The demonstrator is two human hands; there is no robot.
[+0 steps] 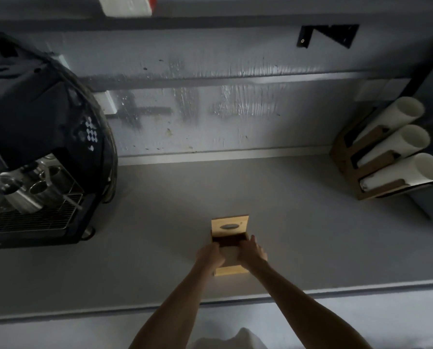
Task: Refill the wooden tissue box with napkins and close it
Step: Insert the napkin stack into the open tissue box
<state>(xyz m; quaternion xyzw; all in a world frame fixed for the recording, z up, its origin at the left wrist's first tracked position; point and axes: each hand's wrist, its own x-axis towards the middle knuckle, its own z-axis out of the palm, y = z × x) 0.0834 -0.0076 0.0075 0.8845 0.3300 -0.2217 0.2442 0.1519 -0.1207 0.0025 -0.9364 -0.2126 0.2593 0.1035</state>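
The wooden tissue box [231, 270] stands on the grey counter [311, 248], near its front edge. Its lid [230, 226], with an oval slot, is slid partway toward the far side, so a dark opening shows behind my fingers. My left hand [210, 255] grips the box's left side. My right hand [252, 251] grips the right side, fingers at the opening's rim. I cannot tell whether napkins lie inside; the interior looks dark.
A black espresso machine [41, 152] with metal cups and a drip grate fills the left. A wooden rack of white paper cup stacks [386, 152] stands at the right. A stained grey wall rises behind. A white cloth shows at the bottom edge.
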